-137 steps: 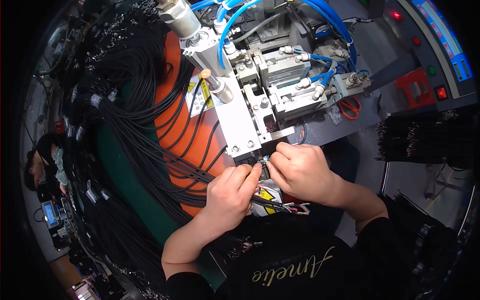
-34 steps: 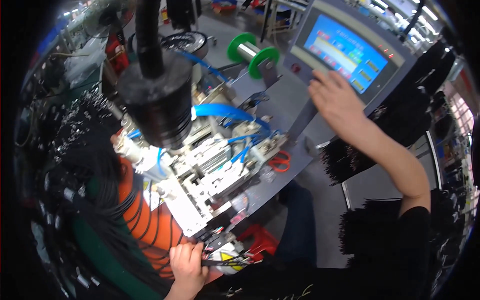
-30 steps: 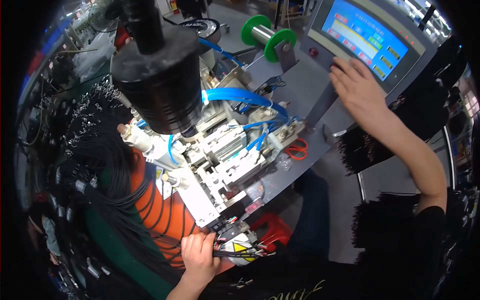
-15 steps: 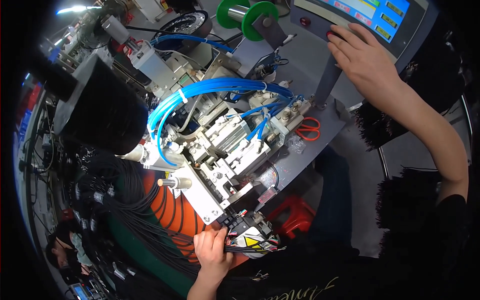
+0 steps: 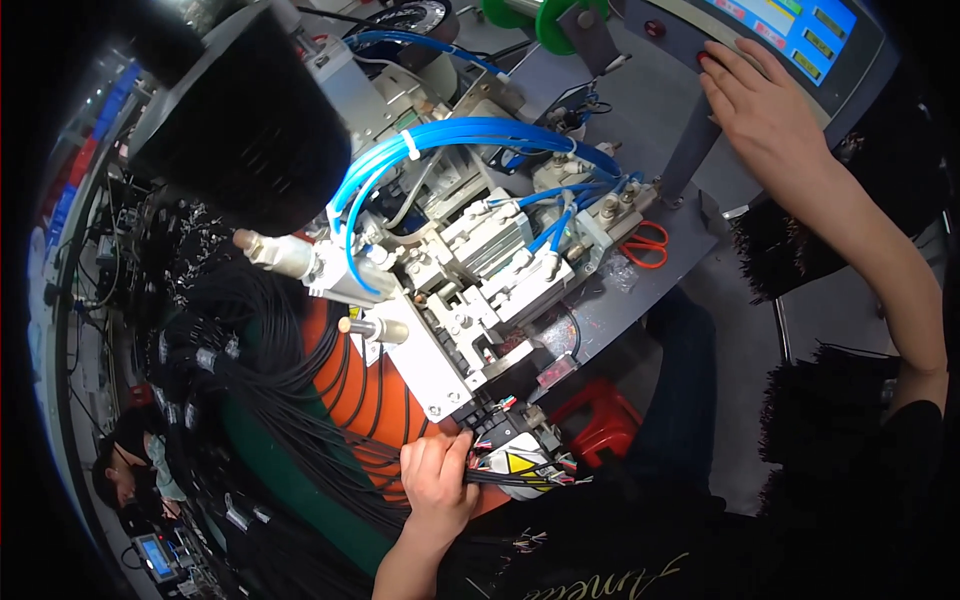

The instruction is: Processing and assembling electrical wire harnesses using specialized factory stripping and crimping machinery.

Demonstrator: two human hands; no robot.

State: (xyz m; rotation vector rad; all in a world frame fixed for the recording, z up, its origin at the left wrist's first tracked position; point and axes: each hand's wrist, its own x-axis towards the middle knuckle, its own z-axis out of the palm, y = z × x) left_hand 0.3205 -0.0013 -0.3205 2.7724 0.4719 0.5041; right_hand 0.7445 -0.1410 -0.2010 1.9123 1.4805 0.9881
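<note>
My left hand (image 5: 437,477) is closed around thin black cables (image 5: 510,477) at the front end of a metal machine (image 5: 470,260). Their stripped ends show fine coloured wires (image 5: 568,464), next to a white part with a yellow warning label (image 5: 520,464). My right hand (image 5: 765,110) reaches to the grey control panel (image 5: 675,55), its fingers stretched out. Its fingertips rest at a red button (image 5: 704,58), which they partly cover. Beside that hand glows a touch screen (image 5: 815,45).
Blue air hoses (image 5: 480,132) arch over the machine. A black lamp-like housing (image 5: 250,120) hangs at the left. Bundled black cables (image 5: 270,375) lie over an orange surface (image 5: 385,395). Red-handled scissors (image 5: 645,245) lie on the grey table. A red stool (image 5: 600,425) stands below. Another person (image 5: 125,470) sits far left.
The whole view has shifted, so the machine and panel appear farther right and slightly higher. My left hand keeps hold of the cables, and my right hand stays at the red button.
</note>
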